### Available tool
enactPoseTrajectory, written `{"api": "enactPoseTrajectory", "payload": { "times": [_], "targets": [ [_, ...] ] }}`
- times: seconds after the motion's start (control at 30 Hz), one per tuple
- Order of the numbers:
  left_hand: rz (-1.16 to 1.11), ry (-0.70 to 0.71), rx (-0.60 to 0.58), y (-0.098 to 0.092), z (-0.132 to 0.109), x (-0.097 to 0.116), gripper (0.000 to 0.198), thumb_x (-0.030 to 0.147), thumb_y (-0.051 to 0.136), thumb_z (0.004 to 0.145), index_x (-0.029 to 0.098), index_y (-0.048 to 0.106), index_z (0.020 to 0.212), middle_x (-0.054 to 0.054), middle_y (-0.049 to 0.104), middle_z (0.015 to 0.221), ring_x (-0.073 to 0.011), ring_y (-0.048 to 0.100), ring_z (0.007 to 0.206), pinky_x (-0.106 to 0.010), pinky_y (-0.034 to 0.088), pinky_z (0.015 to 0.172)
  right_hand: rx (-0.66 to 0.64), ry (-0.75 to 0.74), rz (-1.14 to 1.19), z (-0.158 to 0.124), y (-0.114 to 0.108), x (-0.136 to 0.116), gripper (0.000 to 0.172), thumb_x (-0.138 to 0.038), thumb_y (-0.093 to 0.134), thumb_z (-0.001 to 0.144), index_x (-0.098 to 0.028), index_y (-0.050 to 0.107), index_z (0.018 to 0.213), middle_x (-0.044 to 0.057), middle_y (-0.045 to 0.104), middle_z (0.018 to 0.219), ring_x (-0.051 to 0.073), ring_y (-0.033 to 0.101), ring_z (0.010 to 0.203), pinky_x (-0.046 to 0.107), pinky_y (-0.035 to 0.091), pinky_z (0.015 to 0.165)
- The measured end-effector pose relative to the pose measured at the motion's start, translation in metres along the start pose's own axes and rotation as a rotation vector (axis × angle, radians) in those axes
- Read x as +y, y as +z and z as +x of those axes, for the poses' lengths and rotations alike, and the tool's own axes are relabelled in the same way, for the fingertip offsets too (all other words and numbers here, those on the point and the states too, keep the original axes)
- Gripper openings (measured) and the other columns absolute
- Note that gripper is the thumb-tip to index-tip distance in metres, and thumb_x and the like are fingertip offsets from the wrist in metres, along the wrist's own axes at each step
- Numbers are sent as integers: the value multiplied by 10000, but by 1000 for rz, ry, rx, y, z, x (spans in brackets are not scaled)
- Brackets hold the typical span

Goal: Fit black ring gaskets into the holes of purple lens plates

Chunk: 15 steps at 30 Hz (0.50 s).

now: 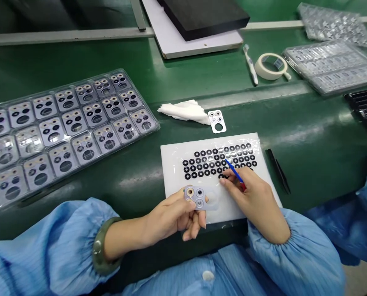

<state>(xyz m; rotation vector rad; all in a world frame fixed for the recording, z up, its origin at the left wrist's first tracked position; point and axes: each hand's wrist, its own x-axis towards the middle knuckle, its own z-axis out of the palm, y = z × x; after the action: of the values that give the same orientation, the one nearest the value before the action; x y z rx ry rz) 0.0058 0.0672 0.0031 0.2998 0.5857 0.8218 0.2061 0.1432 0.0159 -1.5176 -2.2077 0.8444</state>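
My left hand (174, 216) pinches a small lilac camera-lens plate (201, 198) with round holes, held just above the near edge of a white sheet (177, 181). My right hand (257, 201) grips a thin blue pick (234, 172), its tip touching the rows of small black rings (217, 160) stuck on that sheet. Both hands are closed around what they hold.
A clear tray (60, 131) with several lens plates lies at the left. A white cloth (183, 111) and a loose plate (217, 121) sit behind the sheet. Black tweezers (278, 170) lie to the right. Tape roll (271, 65), toothbrush (250, 63) and more trays (334, 65) are at the back.
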Motion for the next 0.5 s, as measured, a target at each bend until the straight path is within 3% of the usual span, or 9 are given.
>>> {"api": "enactPoseTrajectory", "payload": {
  "times": [0.33, 0.5],
  "targets": [
    [109, 66, -63, -4, -2, -3, 177, 296, 474, 951, 127, 494, 1001, -66, 603, 875, -93, 581, 632, -170, 402, 509, 18, -29, -29, 0, 0, -3, 134, -290, 514, 921, -185, 598, 915, 32, 601, 844, 150, 586, 747, 273, 448, 662],
    [126, 54, -65, -5, -2, -3, 183, 288, 449, 962, 128, 498, 1037, -70, 591, 887, -104, 584, 651, -183, 395, 515, 17, 46, 68, -2, -6, -8, 145, -306, 541, 896, -194, 623, 855, 28, 608, 801, 134, 548, 677, 255, 441, 618]
  ]
}}
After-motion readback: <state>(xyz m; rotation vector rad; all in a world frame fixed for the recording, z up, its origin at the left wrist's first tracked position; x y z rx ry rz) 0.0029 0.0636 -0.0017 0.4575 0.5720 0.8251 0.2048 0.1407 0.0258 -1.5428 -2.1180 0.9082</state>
